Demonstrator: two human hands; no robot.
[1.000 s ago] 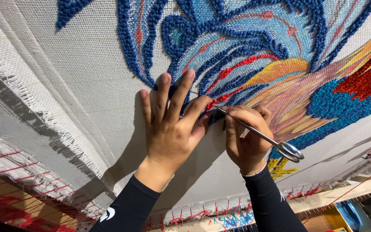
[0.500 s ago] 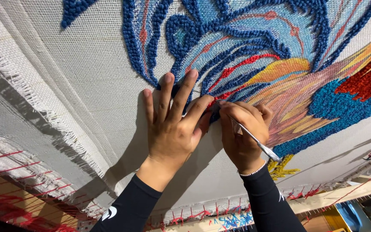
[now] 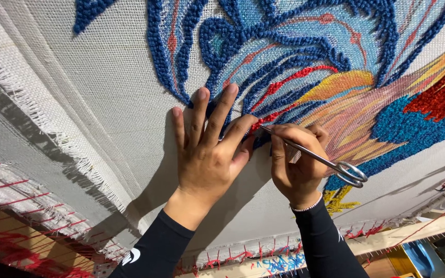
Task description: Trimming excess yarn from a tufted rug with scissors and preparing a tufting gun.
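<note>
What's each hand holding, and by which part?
Right hand pinches metal scissors along the shanks, loops free. Left hand holds nothing, flat on the tufted rug.

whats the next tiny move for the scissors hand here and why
Probably ease the scissors tips slightly further into the red yarn by the left hand's index fingertip. The right hand already aims the thin blades there, and the left hand lies flat on the rug backing, steadying that spot.

Single head-worn view, close range, facing the stretched tufted cloth; both forearms enter from the lower edge.
</note>
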